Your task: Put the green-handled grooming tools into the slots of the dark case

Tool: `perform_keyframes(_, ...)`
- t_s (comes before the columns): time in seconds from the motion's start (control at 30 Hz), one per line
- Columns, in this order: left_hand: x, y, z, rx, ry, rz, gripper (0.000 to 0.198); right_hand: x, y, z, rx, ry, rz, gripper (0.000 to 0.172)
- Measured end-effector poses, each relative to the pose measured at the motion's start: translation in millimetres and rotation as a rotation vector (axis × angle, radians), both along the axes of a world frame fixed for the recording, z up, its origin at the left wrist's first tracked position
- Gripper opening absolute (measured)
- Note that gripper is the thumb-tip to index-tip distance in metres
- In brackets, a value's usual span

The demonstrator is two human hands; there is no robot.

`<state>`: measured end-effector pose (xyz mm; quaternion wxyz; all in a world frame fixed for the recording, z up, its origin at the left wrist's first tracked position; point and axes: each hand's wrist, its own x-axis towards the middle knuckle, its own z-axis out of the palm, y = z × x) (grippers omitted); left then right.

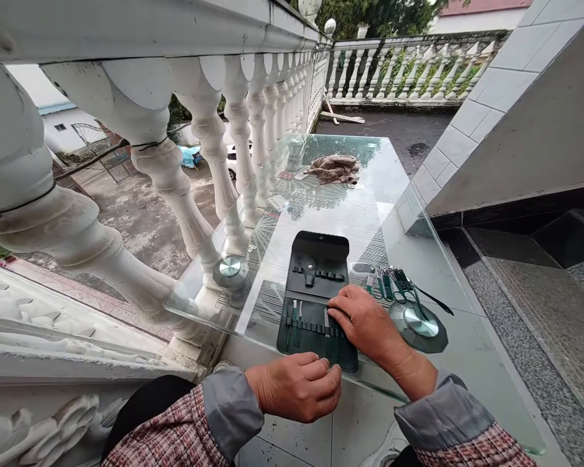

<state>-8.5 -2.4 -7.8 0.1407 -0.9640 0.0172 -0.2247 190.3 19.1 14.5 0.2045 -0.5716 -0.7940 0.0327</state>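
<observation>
A dark green manicure case (316, 293) lies unfolded on the glass table. Slim metal tools (296, 321) stand in elastic loops on the left of its near half, and a flat metal tool (327, 321) sits farther right. My right hand (367, 327) is closed in a pinch over the right side of that half, fingertips beside the flat tool; what they grip is hidden. At the case's near edge my left hand (299, 387) is closed, its fingers curled and their contents out of sight. Nail clippers and scissors (394, 284) lie in a group right of the case.
The glass table (267, 285) has round metal discs (233, 266) under its top. A crumpled brown cloth (335, 170) and a small white card (278, 203) lie toward the far end. A white balustrade (204, 123) runs along the left; stone steps (540, 318) are at right.
</observation>
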Motion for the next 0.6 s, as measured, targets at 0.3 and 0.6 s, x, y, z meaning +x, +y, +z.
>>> perform_keyframes(0.3,0.0,0.8,2.0,0.005,0.002,0.005,0.018,-0.1,-11.7,1.7,0.061,0.029,-0.026,0.034)
perform_keyframes(0.6,-1.3,-0.6,4.8,-0.009,0.015,0.006,0.018,92.9,-29.9,10.2,0.001,0.269,-0.564,0.025)
